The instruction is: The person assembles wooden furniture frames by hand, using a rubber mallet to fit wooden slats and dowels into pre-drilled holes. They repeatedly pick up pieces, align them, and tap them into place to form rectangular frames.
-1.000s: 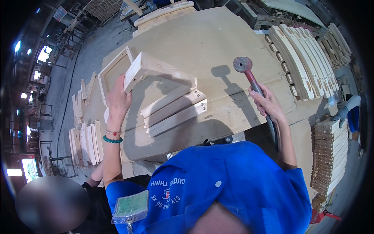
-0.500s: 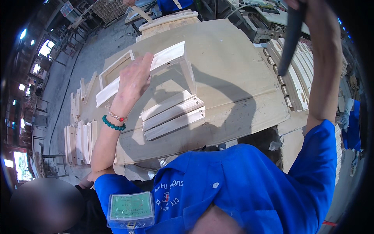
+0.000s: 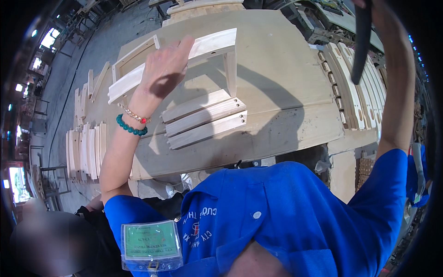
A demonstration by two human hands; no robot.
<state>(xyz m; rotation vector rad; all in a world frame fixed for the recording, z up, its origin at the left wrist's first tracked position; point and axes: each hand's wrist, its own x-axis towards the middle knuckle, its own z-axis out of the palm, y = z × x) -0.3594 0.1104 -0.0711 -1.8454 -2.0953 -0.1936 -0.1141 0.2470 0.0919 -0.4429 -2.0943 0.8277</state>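
My left hand (image 3: 166, 64), with beaded bracelets at the wrist, is closed over the top rail of a pale wooden frame (image 3: 214, 44). The frame stands on a board-covered table, one leg reaching down on its right side. At the upper right edge my raised right hand (image 3: 359, 3) is mostly cut off by the picture. From it hangs a long dark tapered handle (image 3: 362, 46); whatever is at its other end lies out of view. Below the frame, nearer to me, several wooden slats (image 3: 207, 115) lie side by side, with round holes at their right ends.
Stacked wooden pieces (image 3: 87, 152) stand by the table's left side. Curved slotted wooden parts (image 3: 360, 87) are piled on the right. Light boards (image 3: 203, 7) lie at the far end. A person (image 3: 87, 244) in dark clothing is close at my lower left.
The whole view has shifted a little. My left hand and the frame have moved slightly away and to the right of the slats. The dark handle in my right hand has swung slightly right.
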